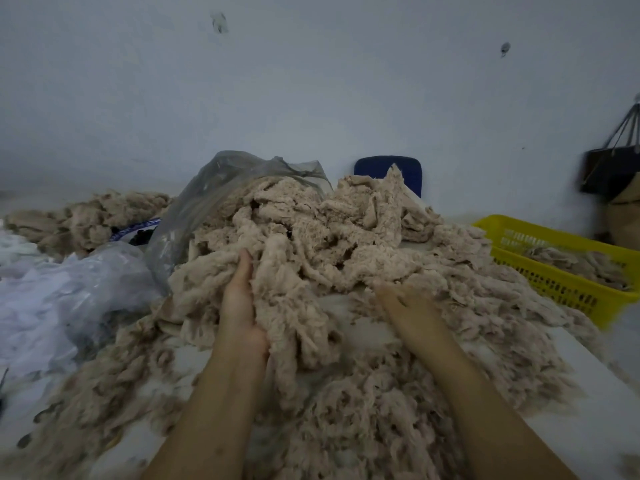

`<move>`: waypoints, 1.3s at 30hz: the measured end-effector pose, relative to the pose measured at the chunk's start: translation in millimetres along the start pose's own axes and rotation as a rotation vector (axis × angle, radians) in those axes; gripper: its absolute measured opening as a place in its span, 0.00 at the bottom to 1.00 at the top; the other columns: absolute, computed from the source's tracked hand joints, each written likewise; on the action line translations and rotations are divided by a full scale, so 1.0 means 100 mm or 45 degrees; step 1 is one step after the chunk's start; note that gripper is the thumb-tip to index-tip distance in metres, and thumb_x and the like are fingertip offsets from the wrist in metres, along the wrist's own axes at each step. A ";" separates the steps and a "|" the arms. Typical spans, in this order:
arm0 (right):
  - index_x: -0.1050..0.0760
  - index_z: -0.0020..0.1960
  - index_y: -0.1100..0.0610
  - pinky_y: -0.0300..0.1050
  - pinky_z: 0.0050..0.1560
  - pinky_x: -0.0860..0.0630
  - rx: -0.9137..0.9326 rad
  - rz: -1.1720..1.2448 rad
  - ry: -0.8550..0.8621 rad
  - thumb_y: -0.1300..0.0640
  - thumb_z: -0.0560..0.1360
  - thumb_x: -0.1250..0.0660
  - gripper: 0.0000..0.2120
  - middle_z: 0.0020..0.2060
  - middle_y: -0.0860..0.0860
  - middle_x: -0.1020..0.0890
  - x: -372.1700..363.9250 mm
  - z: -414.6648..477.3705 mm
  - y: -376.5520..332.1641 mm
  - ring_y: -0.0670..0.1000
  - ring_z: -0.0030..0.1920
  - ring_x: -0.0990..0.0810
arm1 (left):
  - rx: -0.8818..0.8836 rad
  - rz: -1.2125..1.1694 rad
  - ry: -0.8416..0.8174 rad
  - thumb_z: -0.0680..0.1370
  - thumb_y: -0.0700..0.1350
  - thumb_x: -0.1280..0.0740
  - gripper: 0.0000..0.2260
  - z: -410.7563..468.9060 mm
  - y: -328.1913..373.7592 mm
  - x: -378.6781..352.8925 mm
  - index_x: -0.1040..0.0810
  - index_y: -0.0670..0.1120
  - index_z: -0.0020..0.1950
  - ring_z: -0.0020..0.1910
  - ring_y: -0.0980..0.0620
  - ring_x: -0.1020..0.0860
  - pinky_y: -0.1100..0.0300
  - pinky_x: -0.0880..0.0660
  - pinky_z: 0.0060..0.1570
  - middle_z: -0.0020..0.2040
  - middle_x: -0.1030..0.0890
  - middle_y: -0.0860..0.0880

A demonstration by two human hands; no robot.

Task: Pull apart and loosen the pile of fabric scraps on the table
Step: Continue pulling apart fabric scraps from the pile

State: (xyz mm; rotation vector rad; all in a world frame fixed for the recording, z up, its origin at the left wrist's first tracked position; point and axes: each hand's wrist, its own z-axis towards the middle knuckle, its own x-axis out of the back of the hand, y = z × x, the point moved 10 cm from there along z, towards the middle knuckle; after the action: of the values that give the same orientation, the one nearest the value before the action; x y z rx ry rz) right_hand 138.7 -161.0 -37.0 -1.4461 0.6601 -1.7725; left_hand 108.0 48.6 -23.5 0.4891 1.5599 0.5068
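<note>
The scraps point(346, 244) are lying heaped mid-table point(599, 410), a grey bag point(221, 181) sitting at the heap's back left. The left hand point(240, 303) is pressing flat, fingers straight, against a clump's side. The right hand point(405, 303) is digging into the heap, blurred, fingertips buried, so I can't tell its grip. A yellow basket point(554, 282) is sitting to the right.

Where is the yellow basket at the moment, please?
In the head view the yellow basket sits at the right edge of the table, just right of the scrap pile and below the hanging dark bag.
</note>
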 end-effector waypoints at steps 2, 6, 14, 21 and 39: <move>0.19 0.47 0.62 0.42 0.51 0.25 0.133 0.052 0.161 0.41 0.81 0.46 0.28 0.46 0.50 0.19 0.14 -0.05 -0.19 0.47 0.47 0.21 | 0.021 0.072 -0.015 0.79 0.60 0.39 0.23 0.00 -0.02 -0.06 0.13 0.43 0.49 0.50 0.39 0.16 0.45 0.18 0.40 0.54 0.16 0.39; 0.24 0.61 0.39 0.33 0.50 0.26 0.257 0.415 -0.132 0.26 0.71 0.41 0.26 0.56 0.33 0.24 -0.05 -0.17 -0.59 0.35 0.54 0.23 | 0.119 0.171 -0.027 0.78 0.63 0.38 0.26 0.02 -0.12 -0.24 0.22 0.41 0.61 0.58 0.38 0.19 0.40 0.20 0.51 0.62 0.20 0.38; 0.24 0.53 0.57 0.41 0.43 0.32 0.458 0.084 0.056 0.55 0.84 0.47 0.14 0.43 0.47 0.22 -0.20 -0.30 -0.73 0.49 0.45 0.23 | -0.004 -0.008 0.045 0.79 0.62 0.39 0.26 0.07 -0.11 -0.45 0.26 0.46 0.28 0.39 0.46 0.15 0.46 0.18 0.36 0.36 0.19 0.47; 0.30 0.33 0.57 0.43 0.30 0.36 -0.420 0.373 0.289 0.56 0.81 0.46 0.19 0.29 0.52 0.27 0.35 0.01 0.32 0.51 0.30 0.31 | -0.114 -0.125 0.206 0.83 0.60 0.46 0.26 0.20 0.28 -0.10 0.26 0.44 0.70 0.64 0.37 0.25 0.39 0.27 0.54 0.65 0.23 0.38; 0.18 0.45 0.53 0.35 0.28 0.28 -0.168 0.598 -0.245 0.64 0.77 0.37 0.11 0.32 0.47 0.18 -0.18 -0.21 -0.43 0.43 0.31 0.20 | -0.019 1.384 -0.241 0.71 0.59 0.26 0.14 0.06 -0.65 -0.73 0.17 0.53 0.51 0.44 0.63 0.18 0.70 0.22 0.42 0.43 0.16 0.53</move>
State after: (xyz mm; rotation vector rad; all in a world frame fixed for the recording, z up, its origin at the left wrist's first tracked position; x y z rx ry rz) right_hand 109.9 -122.2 -18.8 -1.3864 0.9387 -1.2318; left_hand 116.8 -46.1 -3.4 1.3372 0.9991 1.2406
